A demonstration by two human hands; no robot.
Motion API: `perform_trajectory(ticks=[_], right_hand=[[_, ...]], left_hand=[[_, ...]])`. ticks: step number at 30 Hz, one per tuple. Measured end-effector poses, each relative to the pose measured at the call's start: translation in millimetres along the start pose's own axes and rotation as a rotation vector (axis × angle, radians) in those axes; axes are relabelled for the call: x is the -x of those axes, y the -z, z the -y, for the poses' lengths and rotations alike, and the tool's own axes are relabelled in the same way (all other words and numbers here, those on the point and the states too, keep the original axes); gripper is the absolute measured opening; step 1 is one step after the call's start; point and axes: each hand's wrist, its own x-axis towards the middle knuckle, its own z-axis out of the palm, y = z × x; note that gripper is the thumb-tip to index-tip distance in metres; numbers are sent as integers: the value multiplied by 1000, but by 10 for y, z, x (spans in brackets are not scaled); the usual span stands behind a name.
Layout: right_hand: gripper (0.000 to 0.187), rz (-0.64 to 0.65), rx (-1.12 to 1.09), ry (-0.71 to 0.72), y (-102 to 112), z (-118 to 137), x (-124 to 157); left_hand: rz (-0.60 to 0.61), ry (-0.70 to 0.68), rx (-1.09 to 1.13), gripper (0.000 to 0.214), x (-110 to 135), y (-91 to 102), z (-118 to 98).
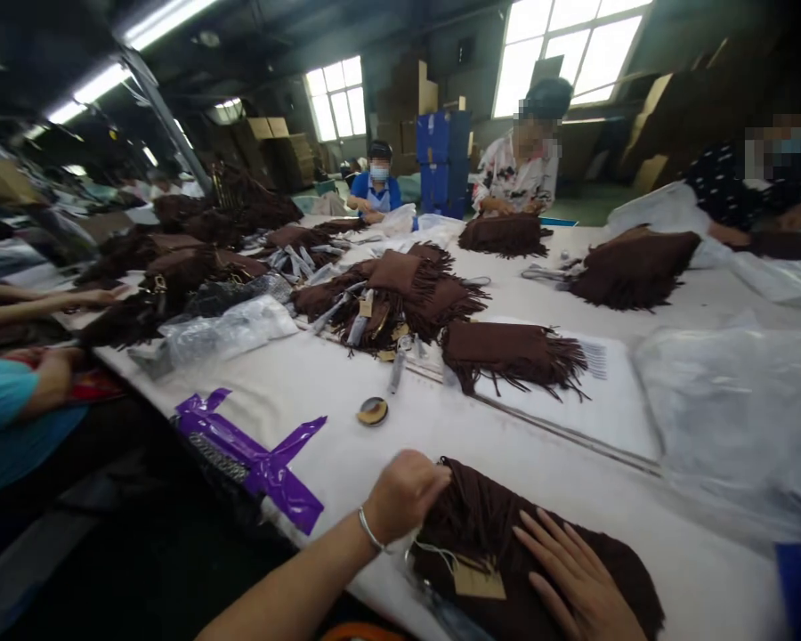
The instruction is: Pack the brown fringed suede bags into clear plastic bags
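A dark brown fringed bag [497, 521] lies flat on the white table in front of me. My left hand [407, 494], a bracelet on its wrist, is closed at the bag's upper left corner. Whatever its fingers may grip there is hidden. My right hand [578, 574] rests flat on the bag with fingers spread. Between the hands, a tan paper tag [479, 580] on a pale string lies on the bag. Beside the bag's lower left edge is a grey, plastic-wrapped piece [450, 614], partly cut off by the frame.
Another fringed bag [507, 352] lies farther off, beside a heap of brown bags [400, 285]. A small round object [372, 411] and purple tape [260, 467] are to the left. Clear plastic bags [727, 401] lie at right. Several co-workers sit or stand around the table.
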Motion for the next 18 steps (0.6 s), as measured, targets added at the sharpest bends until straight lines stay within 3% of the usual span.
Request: perform_trajectory(ticks=[2,3,6,9,12,14,16,18], right_hand=[[59,-58,92,51,-48,-32,8],[59,-77,122,65,-39,-41,4],[57,-116,171,72,59,-30,-37],[53,-159,191,85,157,-8,-97],[51,-218,200,113,202,-26,-138],[51,-254,193,133,198,-63,-154],[49,-299,206,168,162,-115,-162],[44,-347,257,207,98,-166,-166]], left_hand=[[-101,202,-199,23,-8,253,385],[-95,265,-293,23,-13,349,563],[73,372,-524,21,-67,470,970],[288,423,-651,23,-206,457,1134],[415,418,-688,25,-468,429,1031],[383,311,-652,24,-722,340,826],[331,123,-553,22,-1026,121,557],[359,-59,-431,22,-1352,-239,289]])
